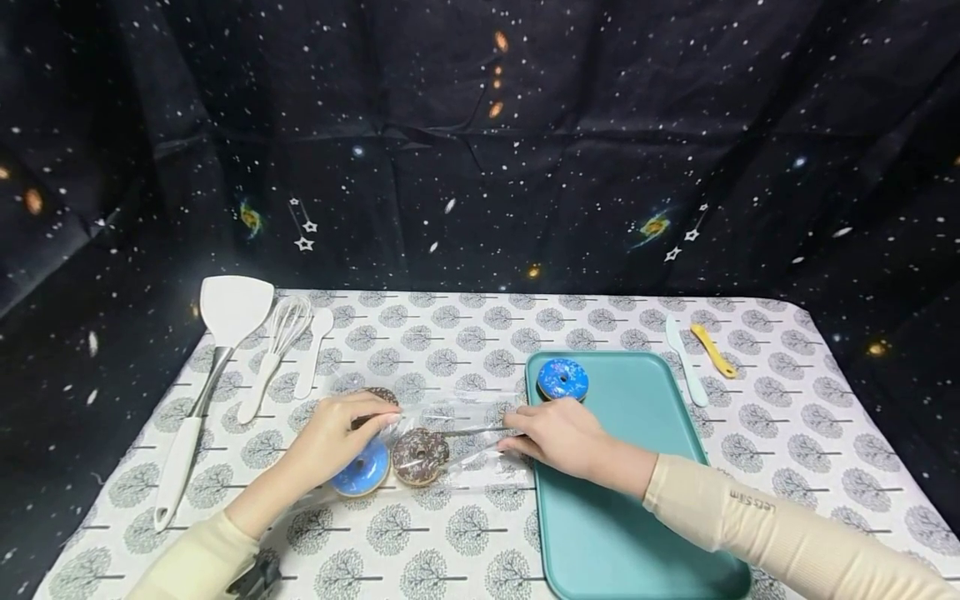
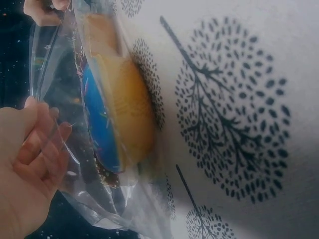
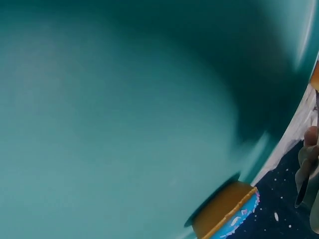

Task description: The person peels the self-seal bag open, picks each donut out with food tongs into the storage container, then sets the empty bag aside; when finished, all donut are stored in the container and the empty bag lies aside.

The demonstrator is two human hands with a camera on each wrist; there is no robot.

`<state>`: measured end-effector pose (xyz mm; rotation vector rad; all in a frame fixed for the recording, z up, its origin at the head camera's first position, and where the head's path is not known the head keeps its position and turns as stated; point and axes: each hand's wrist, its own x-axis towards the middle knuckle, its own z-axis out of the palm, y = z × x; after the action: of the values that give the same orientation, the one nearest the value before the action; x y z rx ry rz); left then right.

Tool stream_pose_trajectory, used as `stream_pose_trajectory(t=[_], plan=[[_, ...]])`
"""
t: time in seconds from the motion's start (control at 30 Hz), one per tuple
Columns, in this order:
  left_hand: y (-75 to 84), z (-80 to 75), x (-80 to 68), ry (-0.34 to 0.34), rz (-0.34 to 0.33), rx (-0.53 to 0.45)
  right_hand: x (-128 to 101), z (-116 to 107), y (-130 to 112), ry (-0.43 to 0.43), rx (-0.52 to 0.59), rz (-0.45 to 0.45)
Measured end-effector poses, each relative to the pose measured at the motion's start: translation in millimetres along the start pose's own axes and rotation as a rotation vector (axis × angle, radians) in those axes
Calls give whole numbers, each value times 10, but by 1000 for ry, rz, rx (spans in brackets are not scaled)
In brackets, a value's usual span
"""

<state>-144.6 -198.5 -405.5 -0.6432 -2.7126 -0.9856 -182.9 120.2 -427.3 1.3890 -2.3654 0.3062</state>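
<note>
A clear plastic bag (image 1: 480, 408) lies on the cloth with several donuts in it. My left hand (image 1: 341, 433) pinches the bag's upper edge between thumb and fingers; the left wrist view shows the fingers behind the film (image 2: 75, 144). Beneath that hand is a blue donut (image 1: 362, 468), and a chocolate donut (image 1: 384, 395) peeks out behind it. My right hand (image 1: 558, 437), over the tray's left edge, grips slim metal tongs (image 1: 476, 431). Their two arms point left into the bag, reaching the right side of a chocolate-sprinkled donut (image 1: 420, 457).
A teal tray (image 1: 637, 517) on the right bears a blue sprinkled donut (image 1: 562, 379) at its far left corner. Beyond it lie a pale knife (image 1: 685, 362) and a yellow-handled utensil (image 1: 712, 352). At left lie a white spatula (image 1: 236, 308), a whisk (image 1: 273, 358) and a spoon (image 1: 313, 354).
</note>
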Motion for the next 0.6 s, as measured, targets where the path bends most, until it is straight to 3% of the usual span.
stream_pose_trajectory(t=[0.33,0.6], plan=[[-30,-6,-4,-1,4,1,-52,-74,31,0,2,53],[-35,-33,-13,-11,-31,-20,-274,-235,152,-8,-53,123]])
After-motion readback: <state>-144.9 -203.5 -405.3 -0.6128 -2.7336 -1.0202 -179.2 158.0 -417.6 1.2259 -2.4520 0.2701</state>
